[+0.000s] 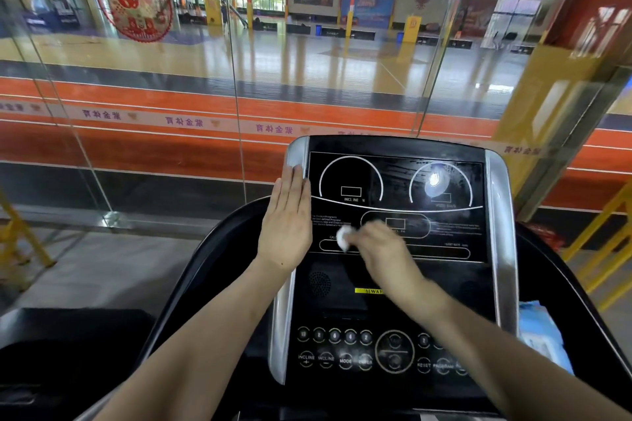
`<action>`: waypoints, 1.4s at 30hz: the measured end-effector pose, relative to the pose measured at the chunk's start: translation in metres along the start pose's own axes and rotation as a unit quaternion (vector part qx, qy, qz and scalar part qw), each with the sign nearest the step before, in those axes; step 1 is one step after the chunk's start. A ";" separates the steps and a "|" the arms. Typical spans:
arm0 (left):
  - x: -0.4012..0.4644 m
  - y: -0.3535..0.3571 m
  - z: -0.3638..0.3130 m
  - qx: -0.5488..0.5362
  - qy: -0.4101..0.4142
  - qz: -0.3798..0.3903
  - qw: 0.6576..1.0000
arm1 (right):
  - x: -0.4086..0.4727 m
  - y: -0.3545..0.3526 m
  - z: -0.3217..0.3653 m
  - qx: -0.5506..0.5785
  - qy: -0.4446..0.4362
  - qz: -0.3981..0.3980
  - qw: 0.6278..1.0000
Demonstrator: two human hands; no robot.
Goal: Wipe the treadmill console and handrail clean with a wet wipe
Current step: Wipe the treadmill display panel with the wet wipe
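While you work the glossy black treadmill console (396, 202) filling the lower middle of the frame, your left hand (286, 215) lies flat, fingers straight, on its silver left edge. Your blurred right hand (379, 249) pinches the small white balled wet wipe (343, 238) mid-panel. Next, I'd judge, sweep down over the round buttons (345, 349), then the handrail.

Both forearms are bare from the bottom edge of the frame up to the wrists, with no sleeve in view. The left hand (286, 222) shows a small dark mole near the wrist. The right hand (383, 251) is blurred.
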State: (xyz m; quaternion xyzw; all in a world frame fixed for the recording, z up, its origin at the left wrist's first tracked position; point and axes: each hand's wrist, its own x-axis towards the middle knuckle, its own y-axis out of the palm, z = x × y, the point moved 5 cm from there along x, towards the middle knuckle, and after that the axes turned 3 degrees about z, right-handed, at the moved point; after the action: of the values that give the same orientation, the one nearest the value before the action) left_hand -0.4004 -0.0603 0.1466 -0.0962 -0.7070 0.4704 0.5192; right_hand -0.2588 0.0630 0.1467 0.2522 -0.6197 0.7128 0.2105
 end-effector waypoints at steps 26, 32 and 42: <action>-0.002 0.004 -0.004 0.005 0.058 -0.026 0.998 | 0.090 -0.046 -0.042 -0.074 0.044 -0.057 0.995; -0.003 0.004 -0.003 -0.011 0.053 -0.052 0.997 | 0.050 -0.045 -0.039 -0.024 0.095 -0.053 0.994; -0.002 0.003 -0.004 -0.030 0.048 -0.043 0.997 | 0.024 -0.037 -0.026 0.003 0.024 -0.022 0.999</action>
State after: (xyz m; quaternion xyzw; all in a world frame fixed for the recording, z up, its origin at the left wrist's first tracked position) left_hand -0.3977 -0.0576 0.1432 -0.1037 -0.6986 0.4207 0.5694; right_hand -0.2576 0.0941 0.1876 0.2498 -0.6066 0.7155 0.2402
